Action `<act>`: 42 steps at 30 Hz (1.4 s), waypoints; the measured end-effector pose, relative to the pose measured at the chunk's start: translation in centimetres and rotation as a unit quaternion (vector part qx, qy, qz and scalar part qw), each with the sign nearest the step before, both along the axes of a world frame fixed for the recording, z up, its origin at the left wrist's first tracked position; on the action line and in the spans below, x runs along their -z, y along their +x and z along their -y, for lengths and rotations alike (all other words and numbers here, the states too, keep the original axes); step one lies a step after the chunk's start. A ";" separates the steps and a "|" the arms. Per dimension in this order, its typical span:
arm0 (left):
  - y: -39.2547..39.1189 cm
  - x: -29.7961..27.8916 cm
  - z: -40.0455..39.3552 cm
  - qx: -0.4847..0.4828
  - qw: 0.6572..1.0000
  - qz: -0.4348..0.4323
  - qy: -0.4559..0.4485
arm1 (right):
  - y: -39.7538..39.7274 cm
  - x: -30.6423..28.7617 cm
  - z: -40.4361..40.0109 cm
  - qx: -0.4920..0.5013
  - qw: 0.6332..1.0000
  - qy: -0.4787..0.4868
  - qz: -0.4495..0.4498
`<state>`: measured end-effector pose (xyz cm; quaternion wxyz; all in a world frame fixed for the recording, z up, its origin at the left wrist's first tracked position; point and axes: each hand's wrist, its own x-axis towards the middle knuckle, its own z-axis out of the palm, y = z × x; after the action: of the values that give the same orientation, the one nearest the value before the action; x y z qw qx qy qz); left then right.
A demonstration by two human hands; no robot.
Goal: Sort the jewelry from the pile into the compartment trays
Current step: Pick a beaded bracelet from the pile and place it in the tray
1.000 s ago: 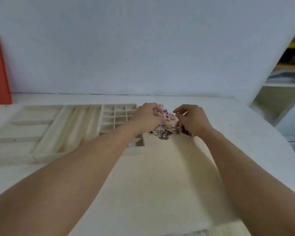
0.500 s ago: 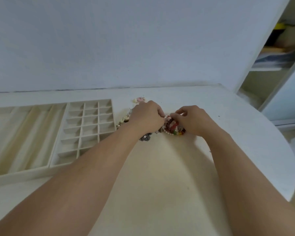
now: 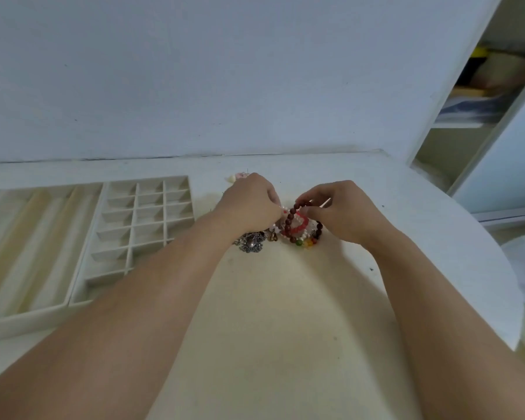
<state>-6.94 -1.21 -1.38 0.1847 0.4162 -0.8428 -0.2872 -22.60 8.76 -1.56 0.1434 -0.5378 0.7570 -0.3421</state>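
- The tangled pile of beaded bracelets and metal trinkets lies on the white round-edged table at centre frame, just right of the trays.
- The right hand pinches a dark reddish-brown round-bead bracelet near its top, lifting one end while the rest sits in the heap.
- The left hand is curled over the pile's left side; it seems to pinch a pale pearl strand, though its fingertips are hidden.
- The cream grid tray of small square compartments and the long-slot tray occupy the left of the frame, apparently bare.
- A silver filigree brooch lies at the pile's lower left edge.
- Risk: the brown loop looks threaded through the red and multicoloured strands; pulling up hard could drag the whole heap, or snap an elastic and scatter beads.
- Risk: loosened beads would likely roll towards the table's curved edge at right.
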 end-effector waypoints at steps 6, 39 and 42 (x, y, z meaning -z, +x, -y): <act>0.4 -1.4 -0.1 0.011 0.996 -0.071 0.051 | 0.6 -0.8 -0.2 -0.005 0.995 -0.095 0.038; 35.0 -7.0 4.0 -0.140 0.954 -0.258 -0.053 | 31.1 -9.0 10.1 -0.203 0.947 -0.150 0.198; 38.1 -6.6 5.6 -0.171 0.946 -0.267 -0.065 | 34.9 -8.9 12.4 -0.219 0.953 -0.145 0.153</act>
<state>31.16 -6.82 5.26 0.4764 0.4490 -0.6954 -0.2964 12.35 -3.61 7.37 0.2489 -0.6465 0.5323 -0.4865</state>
